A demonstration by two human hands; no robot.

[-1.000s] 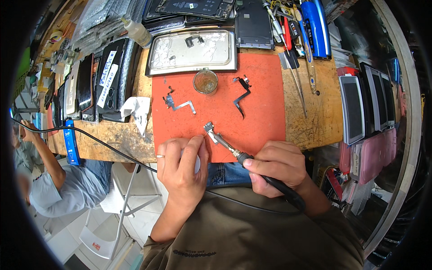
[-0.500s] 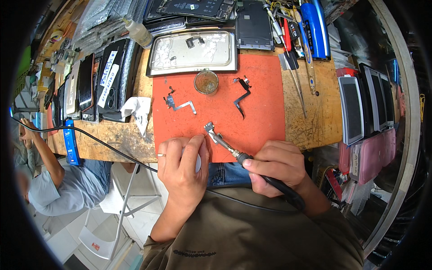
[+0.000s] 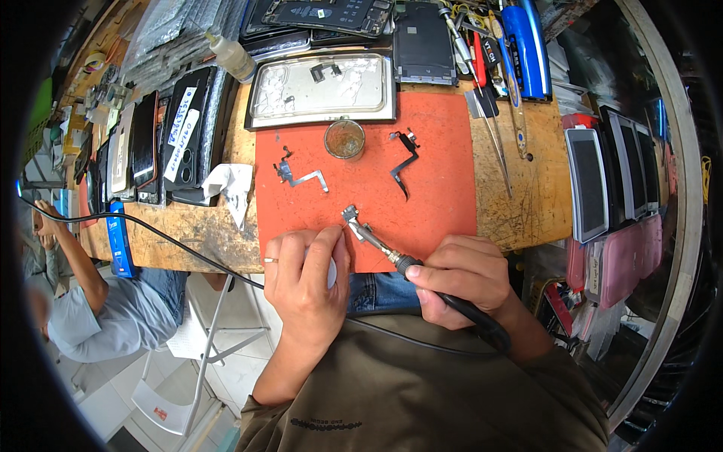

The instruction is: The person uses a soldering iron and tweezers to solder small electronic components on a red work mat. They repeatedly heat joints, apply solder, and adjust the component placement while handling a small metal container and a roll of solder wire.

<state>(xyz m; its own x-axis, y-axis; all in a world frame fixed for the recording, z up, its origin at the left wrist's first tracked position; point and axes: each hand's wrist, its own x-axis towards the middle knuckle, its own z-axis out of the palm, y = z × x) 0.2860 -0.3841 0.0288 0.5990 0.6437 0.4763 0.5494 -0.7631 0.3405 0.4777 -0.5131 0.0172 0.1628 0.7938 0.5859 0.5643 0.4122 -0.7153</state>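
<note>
My right hand (image 3: 467,279) is wrapped around the black handle of a soldering iron (image 3: 450,303). The metal shaft of the iron points up and left across the front of the orange mat (image 3: 444,203). Its tip meets a small metal flex-cable part (image 3: 351,214). Close to the left of that part, my left hand (image 3: 305,279) is closed, thumb and forefinger together near the tip. A pale, round-edged thing (image 3: 332,273) shows inside it, mostly hidden by the fingers. Farther back lie a silvery flex cable (image 3: 309,178) and a black flex cable (image 3: 405,162).
A small glass jar (image 3: 345,140) stands between the flex cables. Behind it lies a white tray (image 3: 324,114). Tweezers (image 3: 497,147) rest at the right, phones (image 3: 144,139) stand at the left. A black cord (image 3: 162,239) runs leftward. Another person (image 3: 113,309) sits at the left.
</note>
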